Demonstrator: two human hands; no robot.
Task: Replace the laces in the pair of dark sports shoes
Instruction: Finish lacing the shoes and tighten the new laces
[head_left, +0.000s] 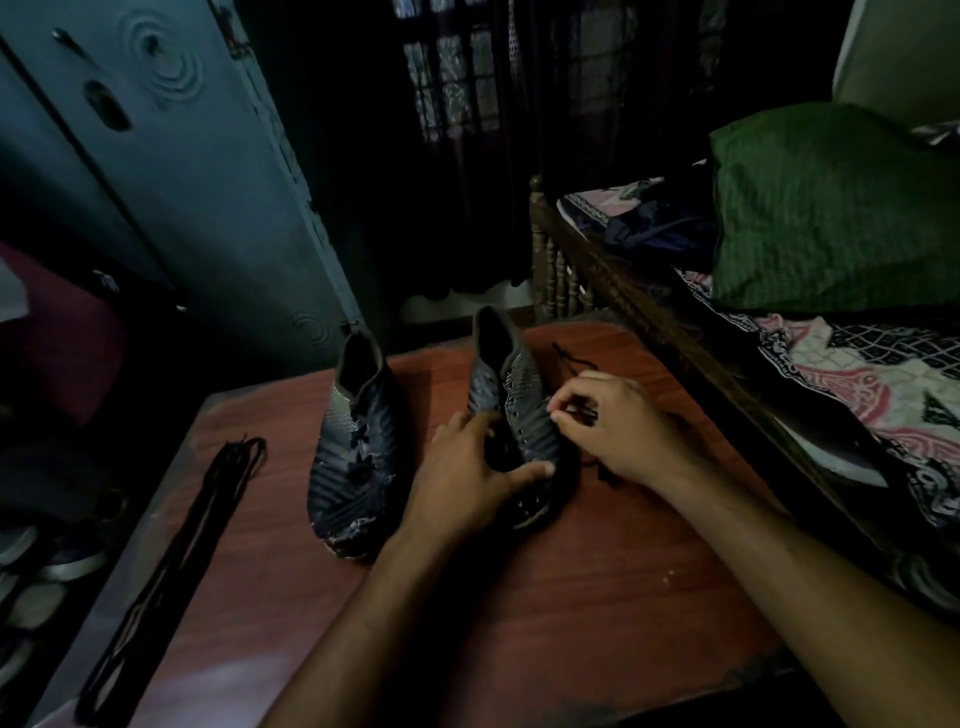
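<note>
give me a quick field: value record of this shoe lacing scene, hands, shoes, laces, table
left hand: holds the toe end of the right shoe, thumb across it
right hand: fingers pinch a dark lace at that shoe's eyelets
right shoe: upright on the table, eyelets mostly bare
left shoe: upright beside it, untouched, dark lace still in place
spare laces: long dark bundle lying on the table's left side
table: reddish wood
surroundings: bed with green pillow on the right

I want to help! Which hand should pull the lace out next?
Probably the right hand: it already pinches the black lace beside the right shoe, while the left hand steadies its toe.
</note>
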